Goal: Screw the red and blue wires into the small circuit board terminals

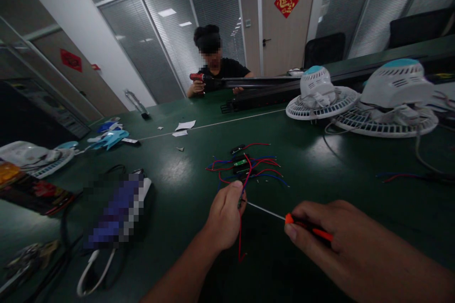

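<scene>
My left hand [224, 218] is closed in a pinch on a small part with a red wire [240, 241] hanging down from it. My right hand [327, 234] grips an orange-handled screwdriver [305, 225]; its thin metal shaft [265, 210] points left and its tip meets the part at my left fingers. Just beyond, on the dark green table [185, 184], lies a tangle of red and blue wires with small circuit boards [245, 165].
Two white fan assemblies [320, 94] [394, 99] lie at the right with cables. A person sits across the table holding a red power drill [197, 77] at a long black bar [263, 83]. Paper scraps [185, 126], blue parts [108, 137], a white cable [92, 270] and clutter lie to the left.
</scene>
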### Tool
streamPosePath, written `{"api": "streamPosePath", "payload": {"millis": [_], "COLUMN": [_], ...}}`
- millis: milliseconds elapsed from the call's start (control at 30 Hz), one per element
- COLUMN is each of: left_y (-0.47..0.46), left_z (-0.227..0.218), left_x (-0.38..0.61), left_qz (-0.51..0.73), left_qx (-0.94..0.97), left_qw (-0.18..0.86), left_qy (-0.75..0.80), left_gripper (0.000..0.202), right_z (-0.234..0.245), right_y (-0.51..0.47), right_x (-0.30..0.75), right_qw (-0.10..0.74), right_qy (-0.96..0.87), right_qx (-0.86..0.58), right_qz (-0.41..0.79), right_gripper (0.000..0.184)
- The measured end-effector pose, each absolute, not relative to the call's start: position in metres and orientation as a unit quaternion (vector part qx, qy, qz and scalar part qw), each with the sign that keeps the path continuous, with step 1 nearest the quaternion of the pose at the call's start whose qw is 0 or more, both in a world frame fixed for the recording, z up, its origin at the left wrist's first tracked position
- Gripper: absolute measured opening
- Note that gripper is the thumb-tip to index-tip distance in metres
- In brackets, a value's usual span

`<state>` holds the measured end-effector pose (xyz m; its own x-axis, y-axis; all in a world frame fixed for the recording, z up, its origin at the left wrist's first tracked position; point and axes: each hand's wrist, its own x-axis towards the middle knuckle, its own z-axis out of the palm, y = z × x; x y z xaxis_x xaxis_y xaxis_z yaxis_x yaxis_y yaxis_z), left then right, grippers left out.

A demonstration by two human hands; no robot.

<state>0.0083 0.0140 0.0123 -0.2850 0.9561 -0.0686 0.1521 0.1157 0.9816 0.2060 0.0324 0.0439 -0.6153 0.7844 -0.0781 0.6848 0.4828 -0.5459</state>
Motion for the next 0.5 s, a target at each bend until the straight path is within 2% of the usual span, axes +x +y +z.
{"api": "streamPosePath", "payload": {"millis": [133, 300, 500], "left_y": [0.013, 0.012, 0.013], "left_z": [0.012, 0.011, 0.012], "left_x": [0.006, 0.006, 0.006], "left_qz": [0.479, 0.47, 0.47], "left_qx": [0.469, 0.471, 0.47], "left_qw": [0.384, 0.368, 0.377], "left_qy": [0.636, 0.65, 0.645], "left_gripper": [0.047, 0.046, 0.046], "right_z": [0.047, 0.039, 0.039], "right_y": [0.035, 0.037, 0.041], "right_x": [0.21, 0.222, 0.223], "right_qw": [0.072, 0.061, 0.066], "right_qy": [-0.849, -0.841, -0.855], "right_qx": [-0.42, -0.406, -0.383], "right_qz": [0.312, 0.351, 0.344], "right_gripper": [0.05, 0.046, 0.046]}}
